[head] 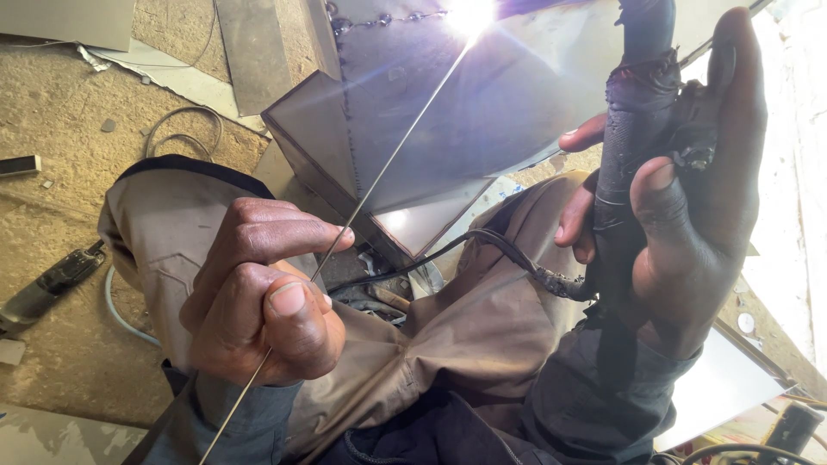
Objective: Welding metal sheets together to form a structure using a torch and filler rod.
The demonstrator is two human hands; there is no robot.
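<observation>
Arc glare [469, 13] hides filler rod [388, 159] tip; torch [633, 138] head cropped.

Left hand [263, 288]: closed round a thin metal rod [379, 172], thumb pressing it against the fingers.
Rod: slants up and right to the bright glare [469, 13] at the far seam.
Right hand [680, 198]: wrapped about a black taped torch handle [629, 146], upright.
Metal box [413, 129]: folded sheet, resting over the knees.
Cable [508, 254]: runs from the handle across the lap.
Floor, left: black tool [52, 284], grey wire loop [177, 125].
</observation>
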